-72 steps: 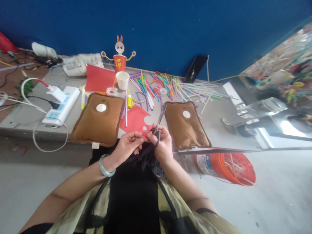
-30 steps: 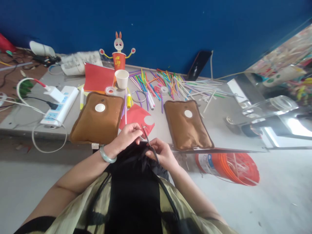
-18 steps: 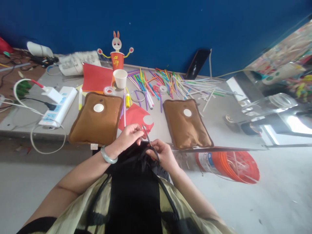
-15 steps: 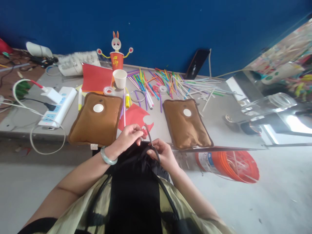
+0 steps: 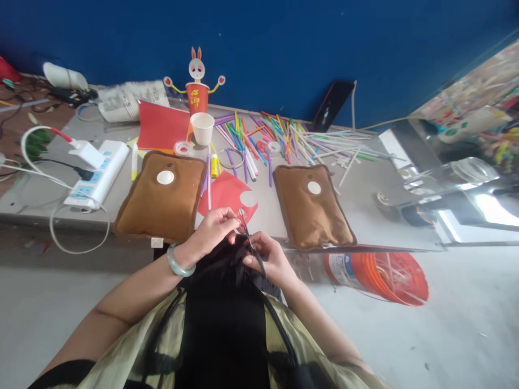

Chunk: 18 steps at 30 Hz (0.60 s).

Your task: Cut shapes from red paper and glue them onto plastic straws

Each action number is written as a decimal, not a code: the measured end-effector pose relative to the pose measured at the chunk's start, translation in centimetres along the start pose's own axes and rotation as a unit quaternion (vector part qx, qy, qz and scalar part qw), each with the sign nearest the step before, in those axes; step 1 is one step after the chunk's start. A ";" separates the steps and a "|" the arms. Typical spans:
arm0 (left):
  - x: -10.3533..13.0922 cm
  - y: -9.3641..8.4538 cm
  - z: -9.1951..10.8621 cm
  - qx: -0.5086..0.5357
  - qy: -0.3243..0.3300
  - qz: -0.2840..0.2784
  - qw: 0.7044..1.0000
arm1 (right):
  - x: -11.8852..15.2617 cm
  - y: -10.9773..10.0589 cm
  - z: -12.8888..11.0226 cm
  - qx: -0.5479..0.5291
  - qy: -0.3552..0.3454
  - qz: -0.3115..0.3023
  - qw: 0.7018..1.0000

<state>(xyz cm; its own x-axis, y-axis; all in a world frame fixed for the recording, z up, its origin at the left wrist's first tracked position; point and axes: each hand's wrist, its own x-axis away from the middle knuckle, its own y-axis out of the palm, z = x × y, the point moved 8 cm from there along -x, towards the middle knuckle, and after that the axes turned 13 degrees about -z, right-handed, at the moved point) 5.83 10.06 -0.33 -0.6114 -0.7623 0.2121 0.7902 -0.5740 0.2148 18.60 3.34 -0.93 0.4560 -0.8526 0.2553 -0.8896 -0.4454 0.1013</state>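
My left hand [image 5: 217, 229] pinches a small piece of red paper [image 5: 240, 220] near the table's front edge. Shut round the handles of a pair of scissors [image 5: 248, 237] is my right hand [image 5: 267, 256]. The scissors' blades point away from me and meet the red piece beside my left fingertips. Just beyond lies a larger sheet of red paper [image 5: 223, 194] with a rounded notch cut in its right side. The exact outline of the small piece is partly hidden by my fingers.
Brown hot-water bags lie left [image 5: 162, 200] and right [image 5: 314, 205]. Behind are a white paper cup [image 5: 202, 129], a rabbit figure in a red cup [image 5: 197, 97] and many coloured sticks [image 5: 259, 138]. A power strip [image 5: 97, 175] sits left; an orange bucket [image 5: 377, 275] stands below right.
The scissors' blades have shifted slightly at the red piece and look more spread. My hands stay almost in place, while the view has moved a little.
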 end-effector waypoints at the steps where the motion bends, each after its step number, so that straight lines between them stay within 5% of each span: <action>1: 0.0 0.0 -0.1 -0.001 0.000 -0.001 1.000 | 0.0 0.0 0.0 -0.001 0.000 0.002 1.000; 18: 0.0 0.2 -0.1 0.011 -0.004 -0.009 1.000 | 0.2 0.1 0.6 -0.055 -0.011 0.005 0.998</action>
<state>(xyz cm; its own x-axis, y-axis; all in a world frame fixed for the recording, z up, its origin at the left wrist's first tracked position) 5.99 9.93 -0.41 -0.6257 -0.7496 0.2156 0.7782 -0.5808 0.2391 18.63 2.97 -1.45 0.4464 -0.8634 0.2350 -0.8912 -0.4053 0.2037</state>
